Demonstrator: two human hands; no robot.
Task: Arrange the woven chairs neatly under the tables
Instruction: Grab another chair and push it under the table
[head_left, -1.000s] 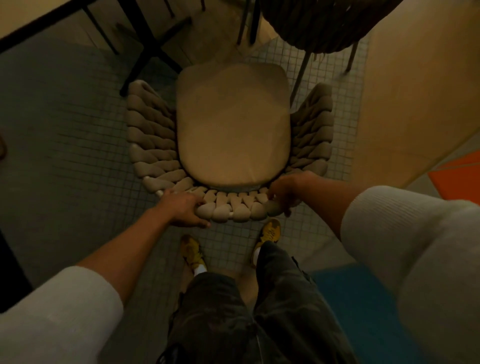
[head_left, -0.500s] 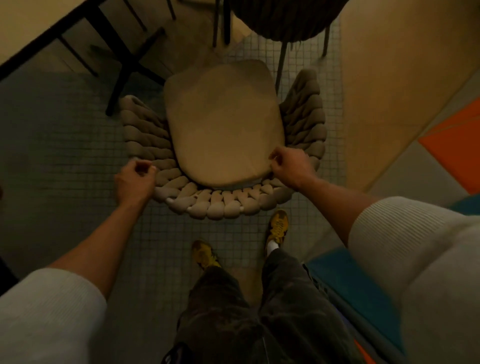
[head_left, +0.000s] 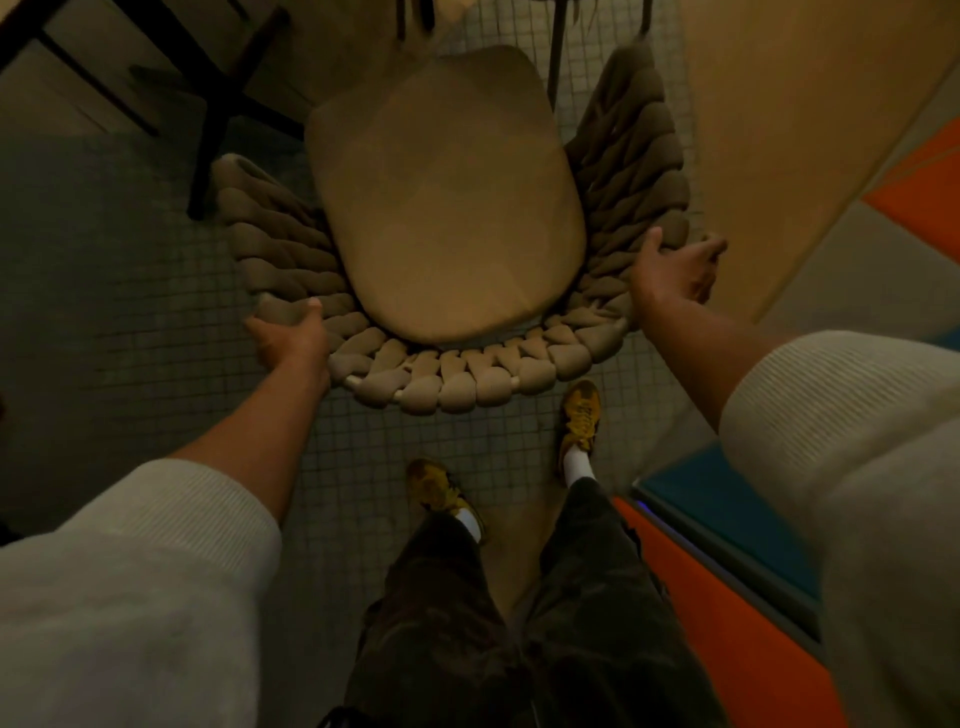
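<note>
The person stood on the floor (head_left: 156, 322) right behind the chair (head_left: 467, 384). The left hand (head_left: 291, 338) gripped its woven rim, fingers curled round it. The right hand (head_left: 675, 270) gripped the other side the same way. The chair sat just beside the dark worktop legs (head_left: 221, 135). A good push, I thought, would be slow and straight, both hands even, so the seat misses those legs.

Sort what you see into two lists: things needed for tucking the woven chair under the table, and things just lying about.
Job: woven chair, seat cushion, table base, left hand and right hand gripping the chair's rim.
Lying about: yellow shoes, orange floor panel, teal floor panel.
</note>
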